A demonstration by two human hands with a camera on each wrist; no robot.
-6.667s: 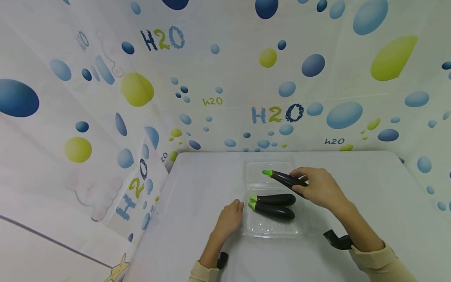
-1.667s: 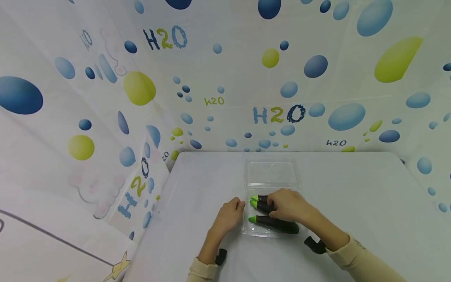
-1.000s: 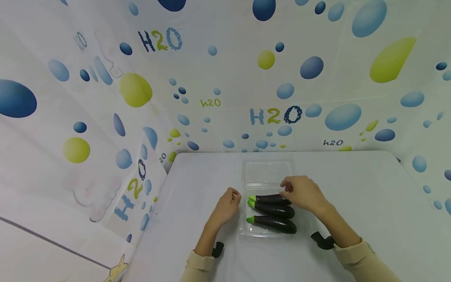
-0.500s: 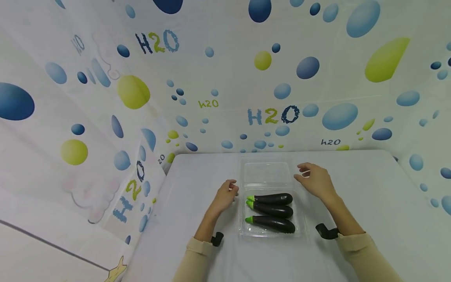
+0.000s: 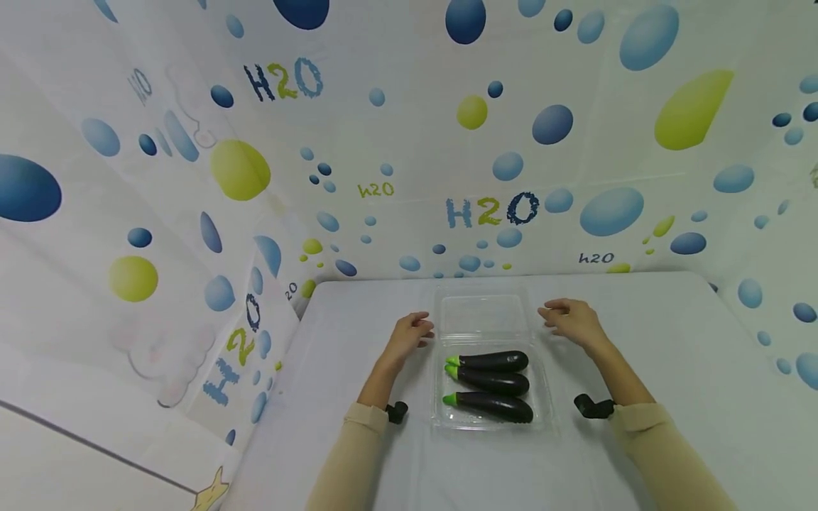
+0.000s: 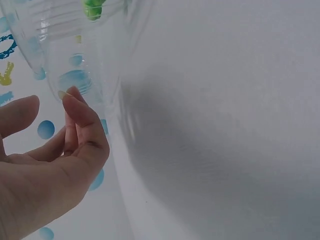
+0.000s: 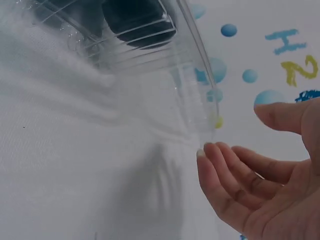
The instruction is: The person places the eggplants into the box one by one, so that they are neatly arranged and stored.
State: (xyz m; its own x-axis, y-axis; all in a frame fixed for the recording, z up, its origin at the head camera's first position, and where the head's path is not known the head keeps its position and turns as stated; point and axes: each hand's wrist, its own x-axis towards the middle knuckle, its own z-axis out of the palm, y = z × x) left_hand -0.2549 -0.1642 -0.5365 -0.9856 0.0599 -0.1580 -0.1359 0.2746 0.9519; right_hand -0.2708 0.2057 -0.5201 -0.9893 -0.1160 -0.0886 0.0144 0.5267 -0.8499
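Three dark eggplants with green stems lie side by side in the base of a clear plastic clamshell box (image 5: 543, 408): a back eggplant (image 5: 495, 361), a middle eggplant (image 5: 495, 382) and a front eggplant (image 5: 495, 407). The box's lid (image 5: 482, 316) is folded back flat, away from the person. At the lid's left edge is my left hand (image 5: 405, 337), fingers loosely bent and holding nothing. My right hand (image 5: 574, 323) hovers just right of the lid, its fingers relaxed with nothing between them. A green stem (image 6: 92, 9) shows through the plastic in the left wrist view.
A white table (image 5: 645, 341) carries the box near its middle. Behind it and at the left stands a white sheet (image 5: 422, 128) printed with blue and green bubbles and "H2O". Each wrist wears a black camera mount, such as the right mount (image 5: 593, 407).
The right hand has laid an eggplant in the box, let go of the eggplants and withdrawn to the lid's right side. The left hand has left the base's edge and moved up beside the lid.
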